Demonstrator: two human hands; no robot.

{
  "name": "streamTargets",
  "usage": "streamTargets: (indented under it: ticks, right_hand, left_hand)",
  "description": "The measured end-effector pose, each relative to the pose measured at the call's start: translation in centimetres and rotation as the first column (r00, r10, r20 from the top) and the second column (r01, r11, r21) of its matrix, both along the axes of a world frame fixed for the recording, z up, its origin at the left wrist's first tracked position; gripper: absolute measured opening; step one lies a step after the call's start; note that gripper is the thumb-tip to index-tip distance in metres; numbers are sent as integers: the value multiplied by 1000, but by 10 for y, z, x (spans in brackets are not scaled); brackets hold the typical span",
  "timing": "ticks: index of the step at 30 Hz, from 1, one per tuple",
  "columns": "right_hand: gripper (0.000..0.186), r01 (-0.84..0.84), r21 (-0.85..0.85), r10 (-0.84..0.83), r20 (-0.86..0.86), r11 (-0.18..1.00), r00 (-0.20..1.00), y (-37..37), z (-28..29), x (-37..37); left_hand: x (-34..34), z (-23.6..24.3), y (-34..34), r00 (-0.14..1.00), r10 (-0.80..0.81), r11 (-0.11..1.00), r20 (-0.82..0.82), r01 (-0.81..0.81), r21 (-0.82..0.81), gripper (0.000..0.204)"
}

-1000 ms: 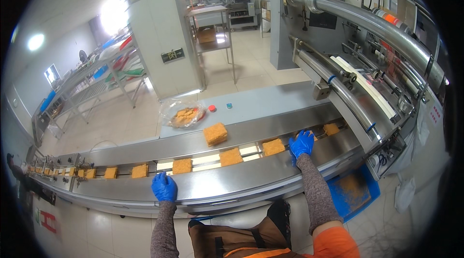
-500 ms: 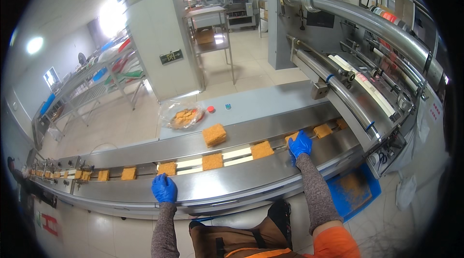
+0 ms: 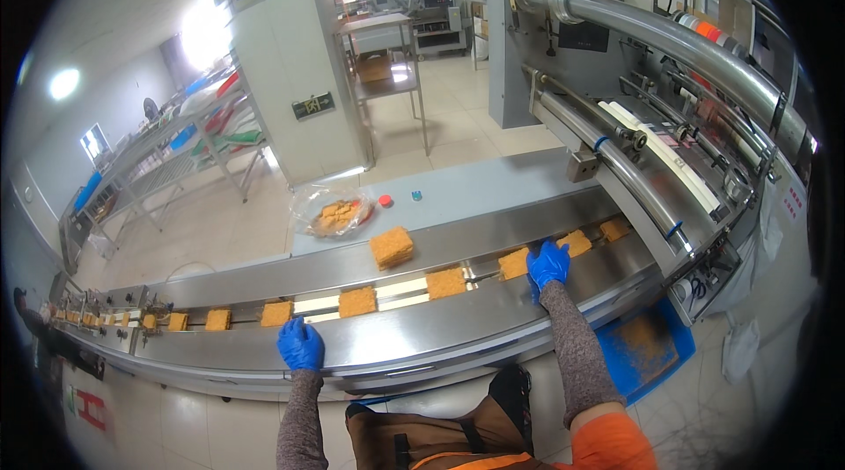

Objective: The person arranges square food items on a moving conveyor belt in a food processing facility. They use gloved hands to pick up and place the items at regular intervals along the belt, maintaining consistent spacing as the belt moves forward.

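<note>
Flat, square orange-brown crumbly-looking food pieces, perhaps crackers or fried noodle cakes, lie spaced along the conveyor [image 3: 405,288]. My right hand [image 3: 549,265], in a blue glove, reaches over the belt between a square piece [image 3: 514,264] on its left and another square piece [image 3: 576,243] on its right. Its fingers point away from me, slightly apart, and grip nothing that I can see. My gloved left hand [image 3: 300,345] rests on the near metal rail, fingers loosely bent and empty, close to a square piece [image 3: 276,313]. A stack of squares [image 3: 392,248] sits on the far metal ledge.
Behind the belt, a clear plastic bag [image 3: 330,210] of broken pieces lies on a grey surface, beside a small red cap [image 3: 385,201]. A large roller machine [image 3: 625,171] stands over the belt at right. A blue tray [image 3: 647,347] with crumbs sits on the floor below.
The square pieces on the belt have shifted left. One that was at my right hand's fingers now lies to its left. Both hands stay nearly in place.
</note>
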State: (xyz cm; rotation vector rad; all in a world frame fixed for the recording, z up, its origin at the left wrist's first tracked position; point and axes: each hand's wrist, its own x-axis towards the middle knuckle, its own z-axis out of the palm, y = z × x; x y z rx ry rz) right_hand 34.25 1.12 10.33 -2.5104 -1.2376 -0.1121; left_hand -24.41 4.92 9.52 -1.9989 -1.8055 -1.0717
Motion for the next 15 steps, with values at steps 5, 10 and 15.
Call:
streamTargets:
  ticks: [5, 10, 15]
  right_hand:
    - [62, -11, 25, 15, -171, 1000, 985, 1, -7, 4]
    - [79, 96, 6, -96, 20, 995, 995, 1, -8, 2]
    - [86, 95, -165, -79, 106, 982, 991, 3, 19, -17]
  left_hand:
    - [-1, -3, 2, 1000, 3, 1000, -6, -3, 1, 15]
    - [2, -3, 3, 1000, 2, 1000, -12, -2, -3, 15]
    - [-6, -6, -1, 1000, 27, 999, -6, -27, 31, 16]
